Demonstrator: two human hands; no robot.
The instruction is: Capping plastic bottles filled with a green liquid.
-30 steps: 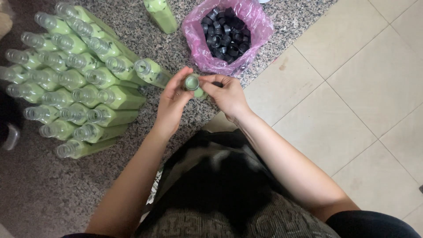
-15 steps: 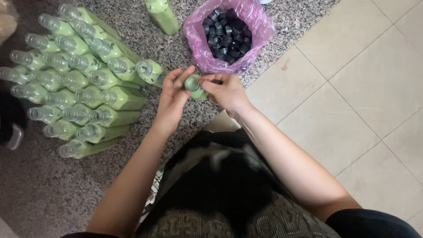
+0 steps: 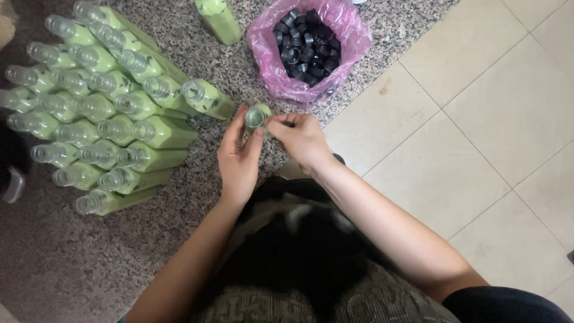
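Green bottle (image 3: 257, 116) pinched between left hand (image 3: 239, 157) and right hand (image 3: 301, 139), mouth open, uncapped. Left of the grip, stacked bottles (image 3: 101, 113), all capless. Just beyond, pink bag (image 3: 350, 36) full of black caps (image 3: 304, 51). Capping barely begun, seemingly.

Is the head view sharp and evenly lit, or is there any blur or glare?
Head view: soft even light, no harsh shadows; left hand, right hand and held bottle slightly soft; faint sheen on the pink bag; bottle pile fairly clear.
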